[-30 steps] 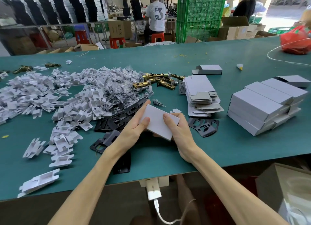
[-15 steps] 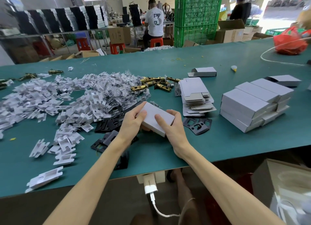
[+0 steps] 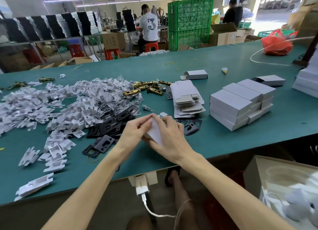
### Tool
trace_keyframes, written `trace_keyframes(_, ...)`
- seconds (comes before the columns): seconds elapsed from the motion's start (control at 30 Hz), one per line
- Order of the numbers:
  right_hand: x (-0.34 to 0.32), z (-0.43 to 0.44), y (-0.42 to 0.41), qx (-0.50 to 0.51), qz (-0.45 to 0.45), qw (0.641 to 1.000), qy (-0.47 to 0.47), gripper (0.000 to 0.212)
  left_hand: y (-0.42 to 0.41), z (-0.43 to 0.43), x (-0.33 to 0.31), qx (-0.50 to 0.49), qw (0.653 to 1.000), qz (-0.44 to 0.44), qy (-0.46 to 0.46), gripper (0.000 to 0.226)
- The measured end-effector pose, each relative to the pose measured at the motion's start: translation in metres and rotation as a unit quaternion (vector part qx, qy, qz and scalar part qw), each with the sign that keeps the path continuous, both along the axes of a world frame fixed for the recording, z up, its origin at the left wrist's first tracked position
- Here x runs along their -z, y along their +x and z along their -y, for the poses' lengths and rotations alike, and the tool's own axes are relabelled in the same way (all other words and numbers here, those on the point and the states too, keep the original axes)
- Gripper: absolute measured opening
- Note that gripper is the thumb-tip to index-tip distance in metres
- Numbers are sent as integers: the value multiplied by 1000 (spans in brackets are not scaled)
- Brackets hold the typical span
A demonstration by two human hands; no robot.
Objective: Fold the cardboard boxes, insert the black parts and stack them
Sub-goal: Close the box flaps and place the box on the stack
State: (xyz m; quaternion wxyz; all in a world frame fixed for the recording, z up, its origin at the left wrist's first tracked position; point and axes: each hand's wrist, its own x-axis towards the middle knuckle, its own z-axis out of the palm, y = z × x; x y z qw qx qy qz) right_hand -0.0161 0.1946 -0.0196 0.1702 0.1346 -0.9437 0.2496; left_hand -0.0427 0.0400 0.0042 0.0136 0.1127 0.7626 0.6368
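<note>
Both hands, left hand (image 3: 136, 131) and right hand (image 3: 169, 140), grip a cardboard box (image 3: 154, 132), folding it; next probably a black part (image 3: 191, 126) goes in.

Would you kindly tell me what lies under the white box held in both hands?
A black plate pokes out past the right hand, and black parts lie beside the left hand on the green table. Directly under the white box, box and hands hide everything.

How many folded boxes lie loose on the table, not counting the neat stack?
2: one box beyond the flat blanks, another box behind the stack. A third box is gripped by left hand and right hand.
</note>
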Motion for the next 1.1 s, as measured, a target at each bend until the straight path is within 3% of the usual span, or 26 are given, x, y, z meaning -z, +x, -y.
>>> trace_keyframes(0.2, -18, -51, 8, 81, -19, 997, 5, 69, 10, -43, 6, 67, 995, 34, 67, 33)
trace_keyframes(0.43, -17, -116, -10, 201, 35, 978, 50, 67, 4, -28, 28, 50, 998, 18, 35, 34)
trace_keyframes(0.6, 2, -122, -21, 165, -1, 978, 126, 51, 1, -21, 38, 34, 998, 13, 49, 35)
trace_keyframes(0.73, 3, -123, -25, 159, -25, 983, 90, 37, -1, -22, 42, 45, 999, 15, 27, 34)
trace_keyframes(1.1, 3, -131, -20, 145, -45, 985, 79, 39, 0, -16, 48, 50, 998, 5, 26, 35)
